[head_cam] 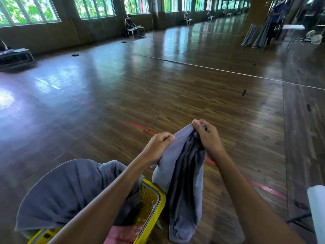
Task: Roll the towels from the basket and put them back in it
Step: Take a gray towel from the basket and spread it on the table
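Overhead, a grey towel (182, 173) (hanging unrolled) was pinched at its top edge by the left hand (159, 145) and right hand (207, 138) beside the yellow basket (153, 205).

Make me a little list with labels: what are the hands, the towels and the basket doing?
left hand: pinches the top edge of the hanging grey terry towel
right hand: grips the same top edge, a bit higher
hanging towel: unrolled, bunched in folds, dangling beside the basket
yellow plastic slotted basket: low left, under the left arm
second grey towel: unrolled, draped over the basket's left side
pink cloth: inside the basket
rolled towels: none seen
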### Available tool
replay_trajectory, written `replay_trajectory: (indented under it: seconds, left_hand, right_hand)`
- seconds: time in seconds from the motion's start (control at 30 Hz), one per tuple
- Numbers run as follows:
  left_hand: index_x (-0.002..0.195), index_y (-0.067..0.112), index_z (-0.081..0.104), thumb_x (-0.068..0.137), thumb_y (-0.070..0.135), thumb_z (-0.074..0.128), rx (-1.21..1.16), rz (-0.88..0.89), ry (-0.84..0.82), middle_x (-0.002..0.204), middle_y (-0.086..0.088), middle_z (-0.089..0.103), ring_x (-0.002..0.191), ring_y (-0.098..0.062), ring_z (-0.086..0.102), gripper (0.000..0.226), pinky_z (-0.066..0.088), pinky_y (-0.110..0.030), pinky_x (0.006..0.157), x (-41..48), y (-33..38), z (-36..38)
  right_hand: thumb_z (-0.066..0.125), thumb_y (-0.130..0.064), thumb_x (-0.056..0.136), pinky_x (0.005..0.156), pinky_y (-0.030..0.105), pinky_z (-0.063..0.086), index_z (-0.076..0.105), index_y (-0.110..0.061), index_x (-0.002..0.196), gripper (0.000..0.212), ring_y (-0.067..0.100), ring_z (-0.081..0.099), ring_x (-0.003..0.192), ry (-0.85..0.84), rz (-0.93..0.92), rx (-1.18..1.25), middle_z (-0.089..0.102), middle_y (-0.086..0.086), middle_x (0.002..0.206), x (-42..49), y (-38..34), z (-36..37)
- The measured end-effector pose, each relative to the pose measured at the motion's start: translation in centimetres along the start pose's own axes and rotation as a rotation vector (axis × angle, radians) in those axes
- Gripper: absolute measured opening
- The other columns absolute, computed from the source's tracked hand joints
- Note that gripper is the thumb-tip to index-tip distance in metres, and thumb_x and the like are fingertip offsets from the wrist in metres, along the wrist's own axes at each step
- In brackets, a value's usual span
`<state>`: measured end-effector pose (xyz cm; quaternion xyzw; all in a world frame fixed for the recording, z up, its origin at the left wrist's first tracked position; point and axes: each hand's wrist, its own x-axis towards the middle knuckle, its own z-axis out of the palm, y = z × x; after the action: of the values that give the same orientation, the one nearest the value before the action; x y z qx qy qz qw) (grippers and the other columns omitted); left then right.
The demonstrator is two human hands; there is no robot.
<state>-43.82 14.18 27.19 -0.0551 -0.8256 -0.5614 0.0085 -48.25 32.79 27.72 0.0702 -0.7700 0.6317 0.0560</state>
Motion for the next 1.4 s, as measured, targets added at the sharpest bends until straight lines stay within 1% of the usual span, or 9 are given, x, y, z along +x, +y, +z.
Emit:
replay_trajectory:
  seconds: [0.13,0.27,0.37,0.5,0.67,0.83,0.93,1.07,1.4]
  left_hand:
    - [0.07,0.009,0.056,0.098,0.018,0.053,0.025,-0.01,0.032,0.065,0.005,0.047,0.065,-0.007,0.042,0.029,0.037,-0.027,0.066,-0.6,-1.2,-1.4]
    - [0.07,0.02,0.058,0.098,0.014,0.052,-0.001,0.043,0.03,0.066,0.011,0.052,0.068,-0.004,0.046,0.029,0.04,-0.027,0.068,0.1,-0.3,-0.9]
    - [0.077,0.029,0.064,0.097,0.011,0.051,-0.036,0.041,0.014,0.079,0.01,0.064,0.079,-0.005,0.059,0.03,0.048,-0.029,0.076,0.6,0.4,0.1]
    - [0.089,0.012,0.069,0.098,0.011,0.05,-0.106,0.012,-0.031,0.089,0.001,0.07,0.088,-0.008,0.064,0.021,0.051,-0.032,0.082,0.7,0.3,0.5]
    - [0.08,0.018,0.068,0.095,0.016,0.056,-0.065,0.009,-0.045,0.082,0.005,0.067,0.082,-0.008,0.06,0.02,0.049,-0.036,0.081,1.4,-0.7,0.7]
    - [0.081,0.01,0.068,0.096,0.017,0.058,-0.043,-0.014,-0.219,0.077,-0.001,0.062,0.072,-0.009,0.054,0.02,0.044,-0.026,0.069,3.6,0.1,2.8]
    - [0.083,0.001,0.066,0.098,0.022,0.056,-0.015,-0.022,-0.315,0.065,-0.006,0.049,0.055,-0.012,0.041,0.027,0.034,-0.023,0.051,6.1,1.9,5.4]
    - [0.082,0.002,0.061,0.1,0.022,0.053,-0.026,-0.019,-0.399,0.052,-0.001,0.035,0.044,-0.011,0.03,0.028,0.025,-0.023,0.046,10.2,5.3,9.8]
    - [0.075,0.009,0.061,0.098,0.007,0.046,-0.146,0.027,-0.208,0.057,-0.01,0.065,0.039,-0.016,0.051,0.027,0.04,-0.027,0.044,25.1,19.3,28.6]
  right_hand:
    - [0.059,-0.033,0.095,0.065,0.027,0.041,0.059,-0.02,0.065,0.033,0.005,0.046,0.056,0.123,0.027,0.045,0.052,-0.013,0.056,0.7,-0.6,-2.0]
    - [0.066,-0.036,0.09,0.069,0.02,0.046,0.071,-0.016,0.073,0.026,0.0,0.058,0.067,-0.12,0.006,-0.035,0.066,-0.01,0.07,-1.4,-2.1,0.4]
    - [0.062,-0.038,0.092,0.083,0.031,0.053,0.076,-0.013,0.091,0.028,0.015,0.07,0.092,-0.327,0.053,0.035,0.075,0.004,0.092,-2.7,-1.9,2.1]
    - [0.064,-0.032,0.092,0.075,0.037,0.052,0.069,0.004,0.088,0.036,0.025,0.067,0.08,-0.317,0.121,0.153,0.07,0.023,0.09,-2.6,-1.5,1.9]
    - [0.072,-0.03,0.086,0.07,0.036,0.052,0.07,-0.005,0.076,0.027,0.02,0.065,0.072,-0.205,0.137,0.08,0.071,0.013,0.08,-2.2,-0.8,0.4]
    - [0.071,-0.035,0.086,0.071,0.032,0.051,0.072,-0.019,0.068,0.023,0.012,0.065,0.07,-0.003,0.157,-0.021,0.071,-0.002,0.072,-1.3,-0.2,-4.1]
    - [0.071,-0.039,0.085,0.073,0.037,0.055,0.072,-0.021,0.067,0.025,0.016,0.067,0.07,0.092,0.183,-0.05,0.071,0.001,0.072,-0.3,0.3,-9.1]
    - [0.071,-0.039,0.085,0.066,0.031,0.052,0.071,-0.013,0.071,0.03,0.014,0.062,0.064,0.2,0.155,-0.088,0.069,0.008,0.071,1.9,0.6,-16.0]
    - [0.071,-0.03,0.087,0.056,0.021,0.043,0.059,-0.022,0.059,0.031,0.001,0.049,0.048,0.454,0.086,-0.038,0.054,-0.015,0.046,11.1,-0.3,-36.7]
